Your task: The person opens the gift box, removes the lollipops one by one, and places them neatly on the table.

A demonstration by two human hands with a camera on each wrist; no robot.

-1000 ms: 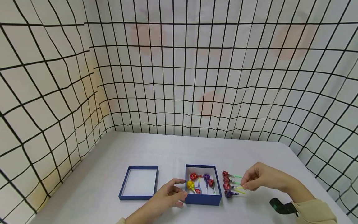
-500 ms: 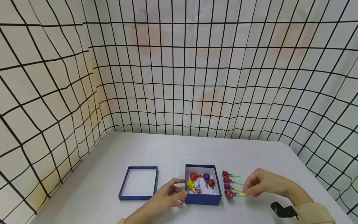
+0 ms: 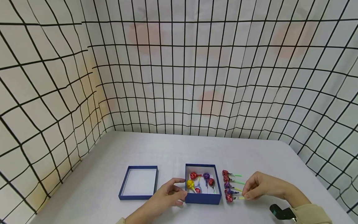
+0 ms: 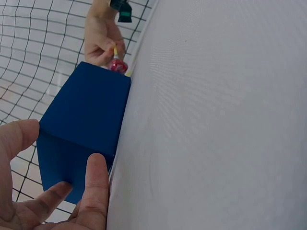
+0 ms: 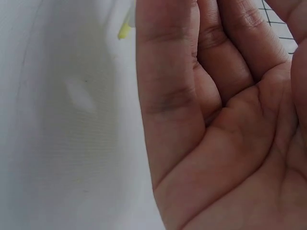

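Observation:
My left hand (image 3: 169,196) touches the left side of a blue open box (image 3: 203,199). Its fingertips rest on the blue wall in the left wrist view. Inside the box lie several wrapped lollipops, among them a yellow one (image 3: 190,184) and a purple one (image 3: 206,176). To the right of the box, red and purple lollipops lie in a column with sticks pointing right. My right hand (image 3: 258,186) pinches the stick of the nearest one, a red lollipop (image 3: 229,198). In the right wrist view my palm fills the right side, and a yellow stick end (image 5: 123,33) shows beside the fingers.
Left of my left hand lies a blue-rimmed lid (image 3: 138,197), white inside face up. A white cloth covers the table (image 3: 167,149). Black netting (image 3: 173,67) stands along the back and sides. A black device (image 3: 281,212) sits at my right wrist.
My right hand has moved nearer to me along the column. The red lollipop at its fingers now lies at the near end, with two purple ones behind it. My left hand has stayed put.

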